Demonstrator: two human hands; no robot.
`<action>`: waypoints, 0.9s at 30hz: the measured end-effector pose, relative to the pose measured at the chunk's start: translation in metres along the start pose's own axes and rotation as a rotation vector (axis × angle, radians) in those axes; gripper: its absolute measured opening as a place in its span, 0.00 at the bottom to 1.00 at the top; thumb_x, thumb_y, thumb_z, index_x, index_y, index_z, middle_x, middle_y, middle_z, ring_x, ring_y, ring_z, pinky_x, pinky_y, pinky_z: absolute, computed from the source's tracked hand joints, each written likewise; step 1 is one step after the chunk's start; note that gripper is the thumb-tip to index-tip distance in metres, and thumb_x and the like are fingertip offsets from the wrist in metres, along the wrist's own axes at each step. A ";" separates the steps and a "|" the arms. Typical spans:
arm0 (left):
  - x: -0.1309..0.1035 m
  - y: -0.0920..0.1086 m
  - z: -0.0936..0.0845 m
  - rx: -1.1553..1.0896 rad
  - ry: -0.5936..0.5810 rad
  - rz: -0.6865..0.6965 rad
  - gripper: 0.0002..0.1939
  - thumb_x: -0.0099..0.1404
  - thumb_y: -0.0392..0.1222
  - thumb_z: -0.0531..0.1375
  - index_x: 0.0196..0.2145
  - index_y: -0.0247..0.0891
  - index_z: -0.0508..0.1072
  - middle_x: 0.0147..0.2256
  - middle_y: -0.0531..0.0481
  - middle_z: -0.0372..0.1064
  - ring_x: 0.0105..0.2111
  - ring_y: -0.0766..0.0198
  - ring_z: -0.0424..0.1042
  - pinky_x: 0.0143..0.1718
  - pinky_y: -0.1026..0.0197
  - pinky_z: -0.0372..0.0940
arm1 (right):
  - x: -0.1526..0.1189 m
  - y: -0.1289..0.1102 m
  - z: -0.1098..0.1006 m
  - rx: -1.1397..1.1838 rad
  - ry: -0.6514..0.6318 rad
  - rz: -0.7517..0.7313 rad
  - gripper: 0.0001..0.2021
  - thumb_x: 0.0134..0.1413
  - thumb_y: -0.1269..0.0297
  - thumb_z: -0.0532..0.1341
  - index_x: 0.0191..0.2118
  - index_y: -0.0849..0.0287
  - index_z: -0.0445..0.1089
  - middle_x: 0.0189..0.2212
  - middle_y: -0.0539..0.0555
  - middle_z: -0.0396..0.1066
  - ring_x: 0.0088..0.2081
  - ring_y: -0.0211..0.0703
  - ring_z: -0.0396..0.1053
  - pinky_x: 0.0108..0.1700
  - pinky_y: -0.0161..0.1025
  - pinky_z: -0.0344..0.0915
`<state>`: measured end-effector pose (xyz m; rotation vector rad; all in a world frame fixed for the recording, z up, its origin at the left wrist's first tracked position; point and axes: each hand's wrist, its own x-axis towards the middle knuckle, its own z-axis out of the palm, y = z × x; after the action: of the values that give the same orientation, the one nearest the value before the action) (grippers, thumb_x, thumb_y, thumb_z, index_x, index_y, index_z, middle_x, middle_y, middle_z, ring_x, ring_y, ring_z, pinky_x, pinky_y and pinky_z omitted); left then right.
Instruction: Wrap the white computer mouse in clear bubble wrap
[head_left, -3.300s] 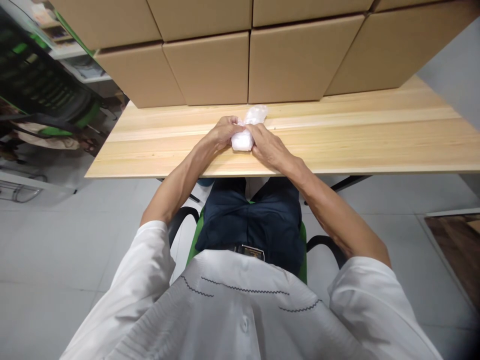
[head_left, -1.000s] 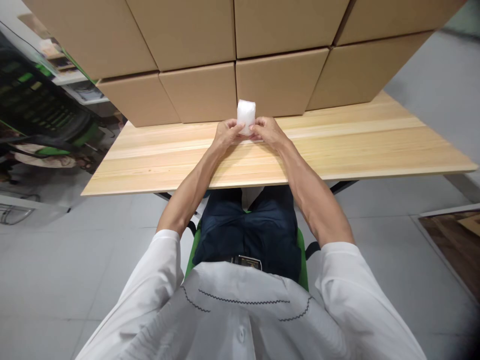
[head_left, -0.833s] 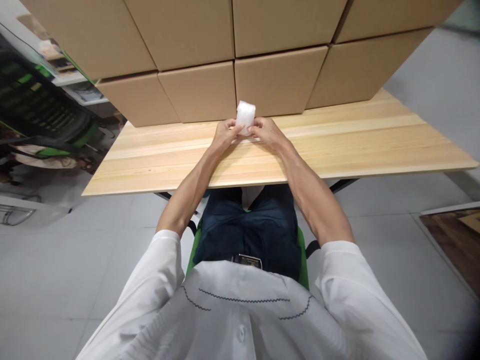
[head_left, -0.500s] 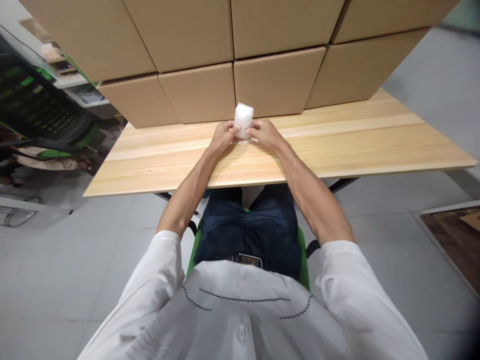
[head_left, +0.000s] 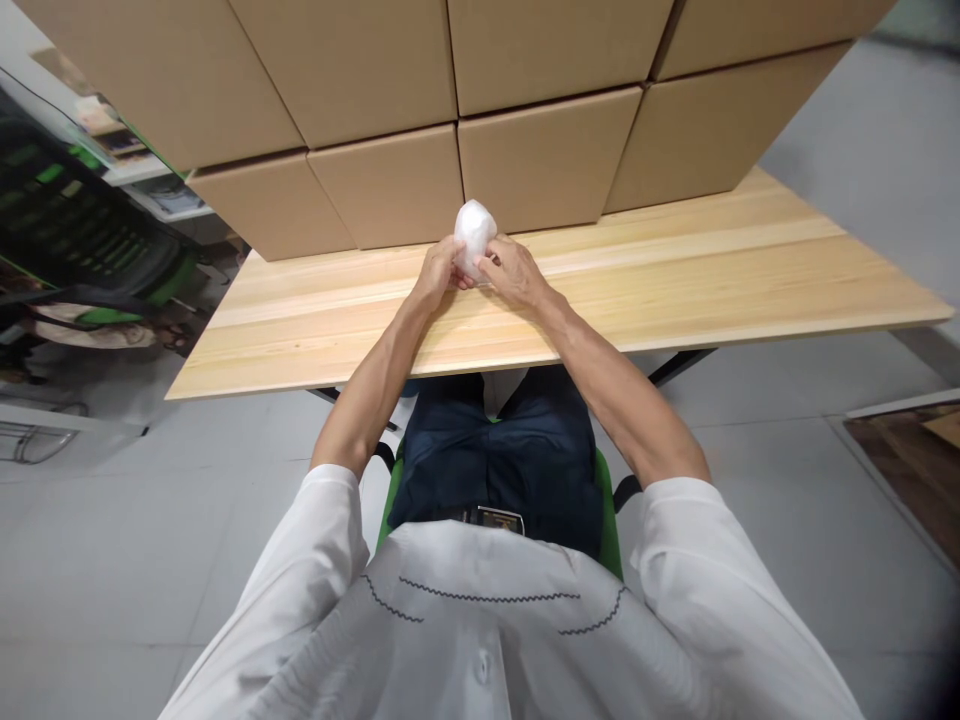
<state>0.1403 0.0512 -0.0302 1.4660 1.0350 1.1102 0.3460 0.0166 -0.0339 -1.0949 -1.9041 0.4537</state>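
since the frame half a second ago, the small, white, soft-looking wrapped bundle [head_left: 474, 235] has been turning, now showing a more rounded top. it is standing tilted between both hands, just above or on the pale wooden tabletop [head_left: 712, 260]; contact is hidden. the left hand [head_left: 441, 268] is gripping its left side and lower end, probably steadying it, while the right hand [head_left: 519, 272] is pinching its lower right side, likely keeping the wrap tight. stacked brown cardboard boxes [head_left: 397, 190] are rising behind; a blurred black-and-green chair [head_left: 75, 210] is standing on the left above grey floor tiles [head_left: 97, 560].
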 end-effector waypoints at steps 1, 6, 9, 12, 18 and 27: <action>-0.002 0.002 0.001 0.014 0.003 0.007 0.28 0.77 0.74 0.74 0.45 0.46 0.78 0.32 0.50 0.78 0.27 0.58 0.80 0.29 0.57 0.67 | 0.000 0.000 0.002 -0.004 0.003 -0.009 0.27 0.84 0.30 0.61 0.41 0.47 0.72 0.49 0.64 0.84 0.56 0.65 0.78 0.69 0.63 0.80; -0.016 0.012 0.003 0.107 0.027 0.101 0.31 0.75 0.73 0.81 0.48 0.46 0.77 0.35 0.50 0.80 0.33 0.59 0.78 0.34 0.54 0.70 | 0.001 -0.004 0.010 0.008 -0.001 -0.049 0.28 0.89 0.30 0.55 0.45 0.48 0.72 0.51 0.62 0.81 0.55 0.64 0.78 0.69 0.63 0.79; -0.018 0.013 0.003 0.095 0.047 0.082 0.31 0.76 0.74 0.80 0.46 0.47 0.77 0.31 0.51 0.78 0.38 0.56 0.80 0.42 0.51 0.74 | 0.001 -0.013 0.007 0.049 0.001 -0.022 0.24 0.89 0.34 0.60 0.45 0.47 0.71 0.49 0.59 0.80 0.55 0.62 0.76 0.68 0.59 0.78; -0.013 0.009 0.003 0.015 0.036 0.092 0.35 0.69 0.79 0.82 0.45 0.47 0.78 0.29 0.52 0.78 0.41 0.55 0.80 0.46 0.49 0.73 | 0.000 -0.026 0.002 0.098 0.006 0.072 0.19 0.84 0.40 0.68 0.43 0.47 0.71 0.49 0.58 0.79 0.56 0.60 0.75 0.68 0.56 0.77; -0.001 0.001 -0.001 -0.092 0.023 0.103 0.41 0.58 0.82 0.84 0.44 0.45 0.78 0.32 0.51 0.78 0.35 0.58 0.77 0.39 0.50 0.69 | -0.003 -0.046 0.000 0.161 0.054 0.170 0.18 0.76 0.44 0.77 0.53 0.46 0.73 0.56 0.58 0.84 0.60 0.61 0.77 0.68 0.55 0.78; 0.001 -0.003 0.003 -0.115 0.007 0.093 0.41 0.62 0.85 0.80 0.44 0.45 0.76 0.31 0.51 0.76 0.37 0.55 0.80 0.40 0.49 0.71 | 0.000 -0.038 0.009 0.113 0.139 0.205 0.13 0.82 0.47 0.72 0.58 0.45 0.74 0.57 0.59 0.87 0.63 0.67 0.81 0.68 0.60 0.79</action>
<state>0.1430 0.0522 -0.0329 1.4308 0.8995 1.2217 0.3190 -0.0029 -0.0138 -1.2193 -1.6334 0.5775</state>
